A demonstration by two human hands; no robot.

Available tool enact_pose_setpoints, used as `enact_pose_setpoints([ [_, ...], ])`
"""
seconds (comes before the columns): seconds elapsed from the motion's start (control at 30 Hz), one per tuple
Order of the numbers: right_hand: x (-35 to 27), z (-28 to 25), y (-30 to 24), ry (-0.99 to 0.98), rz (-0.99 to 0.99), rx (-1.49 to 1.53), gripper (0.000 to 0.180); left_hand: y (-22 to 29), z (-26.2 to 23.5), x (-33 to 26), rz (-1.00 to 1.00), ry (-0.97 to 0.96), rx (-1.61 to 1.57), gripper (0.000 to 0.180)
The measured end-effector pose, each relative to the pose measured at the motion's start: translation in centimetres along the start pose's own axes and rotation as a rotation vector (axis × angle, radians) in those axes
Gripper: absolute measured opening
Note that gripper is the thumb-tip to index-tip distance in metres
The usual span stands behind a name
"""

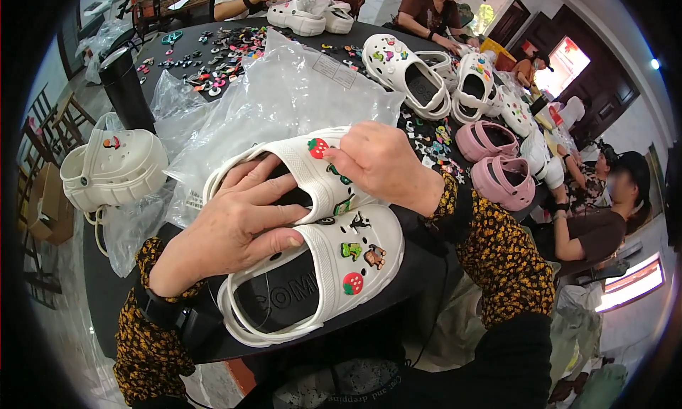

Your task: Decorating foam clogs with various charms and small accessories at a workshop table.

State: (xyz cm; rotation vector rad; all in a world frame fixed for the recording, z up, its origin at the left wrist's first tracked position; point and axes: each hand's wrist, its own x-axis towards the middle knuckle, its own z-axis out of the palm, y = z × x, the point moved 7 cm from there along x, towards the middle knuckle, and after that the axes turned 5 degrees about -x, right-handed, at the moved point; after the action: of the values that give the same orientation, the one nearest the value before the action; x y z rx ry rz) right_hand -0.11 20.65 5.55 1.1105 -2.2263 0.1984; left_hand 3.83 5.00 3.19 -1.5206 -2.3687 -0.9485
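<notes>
Two white clogs lie in front of me at the near table edge. Into the opening of the farther white clog [291, 152] reach the fingers of my left hand [238, 206], gripping it from inside; its thumb lies over the nearer clog. My right hand [376, 160] is curled closed above the farther clog's toe, thumb tip at a red strawberry charm [317, 149]. Green charms beside it are partly covered. On the nearer white clog [387, 231] sit a second strawberry charm [352, 283], a green frog-like charm [350, 251] and a brown figure charm [374, 256].
Clear plastic bags [284, 82] spread behind my hands. Loose charms [213, 61] scatter beyond them. A white clog [117, 160] and black bottle [128, 89] stand left. Decorated white clogs [387, 61] and pink clogs [501, 182] are at right. Several people work around the black table [419, 260].
</notes>
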Motion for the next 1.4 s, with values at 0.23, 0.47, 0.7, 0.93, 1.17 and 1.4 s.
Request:
enact_pose_setpoints([
  [0.23, -0.6, -1.7, -2.4, 0.071, -0.142, -0.041, 0.029, -0.4, 0.0, -0.1, -0.012, 0.005, 0.023, 0.032],
  [0.47, -0.6, -0.9, 3.0, 0.064, 0.29, 0.111, 0.032, 0.2, 0.0, -0.1, 0.008, 0.0, 0.043, 0.028],
  [0.7, 0.8, -0.1, 1.5, -0.022, 0.13, -0.068, 0.033, 0.3, -0.1, -0.3, -0.004, 0.023, 0.001, 0.029],
  [0.93, -1.1, -1.2, 2.9, -0.158, 0.361, 0.324, 0.019, 0.0, 0.2, -0.1, -0.016, -0.029, -0.001, 0.035],
  [1.17, -2.3, -2.0, 1.8, -0.132, 0.21, 0.282, 0.017, -0.2, 0.2, 0.0, -0.022, -0.037, -0.012, 0.034],
  [1.4, -2.1, -1.8, 2.6, -0.129, 0.284, 0.293, 0.018, -0.2, 0.2, -0.3, -0.031, -0.034, -0.025, 0.033],
])
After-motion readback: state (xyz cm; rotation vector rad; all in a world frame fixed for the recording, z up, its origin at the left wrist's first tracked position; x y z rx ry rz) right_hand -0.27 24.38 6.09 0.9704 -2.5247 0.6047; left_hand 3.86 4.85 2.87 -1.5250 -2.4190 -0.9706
